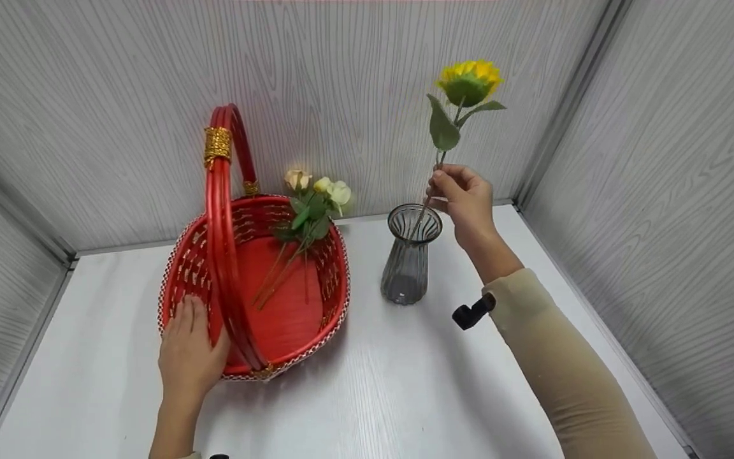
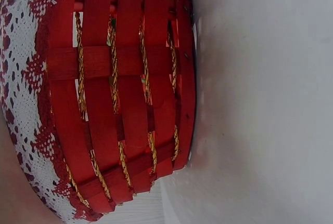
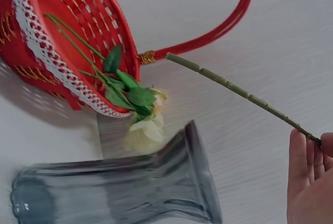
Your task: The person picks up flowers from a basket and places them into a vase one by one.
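A sunflower (image 1: 469, 84) with two green leaves is held upright by my right hand (image 1: 472, 204), thumb and fingers pinching its stem. Its cut stem (image 3: 223, 81) points down near the mouth of a grey fluted glass vase (image 1: 405, 274). The right wrist view shows the stem's end apart from the vase. My left hand (image 1: 190, 354) rests over the near left rim of a red woven basket (image 1: 290, 322), fingers extending inside. In the left wrist view, the basket's outer wall (image 2: 130, 78) fills much of the frame and most of that hand is hidden.
Pale roses (image 1: 339, 193) lean over the basket's back right rim, their stems on its red floor. A tall red handle (image 1: 219, 223) arches over the basket beside the left hand. Grey wood-grain panels (image 1: 367, 95) enclose the white table (image 1: 341, 408) at the back and sides.
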The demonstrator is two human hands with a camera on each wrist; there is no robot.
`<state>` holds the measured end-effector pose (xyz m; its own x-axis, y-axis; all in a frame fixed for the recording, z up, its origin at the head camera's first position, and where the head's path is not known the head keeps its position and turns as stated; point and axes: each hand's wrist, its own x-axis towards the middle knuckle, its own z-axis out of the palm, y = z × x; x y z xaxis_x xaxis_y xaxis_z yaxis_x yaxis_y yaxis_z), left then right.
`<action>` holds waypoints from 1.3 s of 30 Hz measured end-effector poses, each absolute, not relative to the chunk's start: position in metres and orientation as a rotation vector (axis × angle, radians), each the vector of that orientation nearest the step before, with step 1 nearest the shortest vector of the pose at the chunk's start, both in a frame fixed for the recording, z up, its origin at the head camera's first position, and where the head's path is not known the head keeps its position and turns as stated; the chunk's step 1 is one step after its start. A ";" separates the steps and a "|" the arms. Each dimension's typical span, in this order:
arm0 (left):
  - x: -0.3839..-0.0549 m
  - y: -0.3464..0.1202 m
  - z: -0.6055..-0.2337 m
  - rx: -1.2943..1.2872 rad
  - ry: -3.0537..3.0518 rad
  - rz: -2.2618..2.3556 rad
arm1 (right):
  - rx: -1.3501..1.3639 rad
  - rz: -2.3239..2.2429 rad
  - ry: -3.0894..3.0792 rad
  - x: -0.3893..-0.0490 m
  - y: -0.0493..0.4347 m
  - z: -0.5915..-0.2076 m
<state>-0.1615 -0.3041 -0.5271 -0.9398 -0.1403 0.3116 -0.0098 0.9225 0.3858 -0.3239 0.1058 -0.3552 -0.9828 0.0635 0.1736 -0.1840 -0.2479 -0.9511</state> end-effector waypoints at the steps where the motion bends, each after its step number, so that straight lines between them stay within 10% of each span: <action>1: -0.161 -0.304 -0.527 0.113 -2.743 -0.545 | 0.149 2.351 -1.816 -0.325 0.108 -0.354; 39: -0.161 -0.302 -0.525 0.118 -2.727 -0.543 | 0.452 1.873 -1.954 -0.318 0.101 -0.345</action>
